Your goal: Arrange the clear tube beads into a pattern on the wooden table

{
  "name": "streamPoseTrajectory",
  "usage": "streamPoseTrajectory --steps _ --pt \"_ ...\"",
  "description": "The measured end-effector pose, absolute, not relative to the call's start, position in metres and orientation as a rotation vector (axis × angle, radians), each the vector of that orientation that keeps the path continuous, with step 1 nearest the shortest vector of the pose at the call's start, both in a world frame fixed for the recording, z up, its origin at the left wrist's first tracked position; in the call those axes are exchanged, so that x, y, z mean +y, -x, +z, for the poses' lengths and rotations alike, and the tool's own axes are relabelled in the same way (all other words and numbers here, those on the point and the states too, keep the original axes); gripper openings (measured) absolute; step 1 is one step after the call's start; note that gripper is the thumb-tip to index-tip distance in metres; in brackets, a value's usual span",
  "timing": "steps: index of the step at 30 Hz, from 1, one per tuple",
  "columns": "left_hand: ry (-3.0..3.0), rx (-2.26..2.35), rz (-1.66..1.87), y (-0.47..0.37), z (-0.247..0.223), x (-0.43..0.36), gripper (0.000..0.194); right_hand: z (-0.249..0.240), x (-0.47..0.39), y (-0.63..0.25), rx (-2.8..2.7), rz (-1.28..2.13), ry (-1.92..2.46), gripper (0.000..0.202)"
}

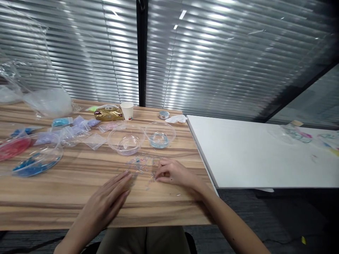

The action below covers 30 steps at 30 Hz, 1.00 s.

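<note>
- The left bowl (59, 157) already has blue bits in it.
- The left hand (103, 201) lies with its fingers out flat, beside the loose bits.
- The middle bowl (113, 143) looks nearly empty.
- The tiny tubes (139, 164) are loose on the table (148, 208), between the hands, in no bowl yet.
- The right bowl (170, 135) has something pale blue in it.
- The right hand (172, 173) bends its fingertips close; I can't tell if they pinch a tube.

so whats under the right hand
Wooden tabletop shows around the right hand, with small tube-like pieces scattered to the left of its fingertips. Anything directly beneath the palm is covered, so I can't tell.
</note>
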<state>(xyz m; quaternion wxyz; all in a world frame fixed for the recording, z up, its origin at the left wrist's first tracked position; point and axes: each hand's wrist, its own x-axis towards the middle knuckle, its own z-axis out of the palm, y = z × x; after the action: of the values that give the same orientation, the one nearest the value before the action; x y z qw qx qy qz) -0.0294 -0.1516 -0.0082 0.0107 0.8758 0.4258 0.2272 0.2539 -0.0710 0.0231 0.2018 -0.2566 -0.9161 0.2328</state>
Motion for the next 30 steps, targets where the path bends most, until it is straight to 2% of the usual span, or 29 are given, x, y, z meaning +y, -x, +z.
streamPoseTrajectory --steps 6,11,19,23,26,30 --pt "-2.753 1.317 0.699 0.027 0.000 -0.152 0.051 0.022 -0.071 -0.253 -2.582 0.580 0.754 0.008" --pt "-2.856 1.117 0.428 0.022 0.012 -0.151 0.062 0.025 -0.070 -0.257 -2.579 0.478 0.872 0.008" --pt "-2.895 0.978 0.234 0.019 0.026 -0.158 0.070 0.021 -0.069 -0.257 -2.544 0.394 0.942 0.010" --pt "-2.887 1.274 0.370 0.024 0.013 -0.156 0.067 0.025 -0.074 -0.255 -2.468 0.311 0.979 0.014" --pt "-2.854 1.504 0.478 0.029 -0.004 -0.147 0.073 0.031 -0.089 -0.260 -2.402 0.254 1.031 0.013" --pt "-2.972 1.420 0.470 0.027 -0.009 -0.133 0.078 0.034 -0.126 -0.280 -2.468 0.327 1.089 0.015"
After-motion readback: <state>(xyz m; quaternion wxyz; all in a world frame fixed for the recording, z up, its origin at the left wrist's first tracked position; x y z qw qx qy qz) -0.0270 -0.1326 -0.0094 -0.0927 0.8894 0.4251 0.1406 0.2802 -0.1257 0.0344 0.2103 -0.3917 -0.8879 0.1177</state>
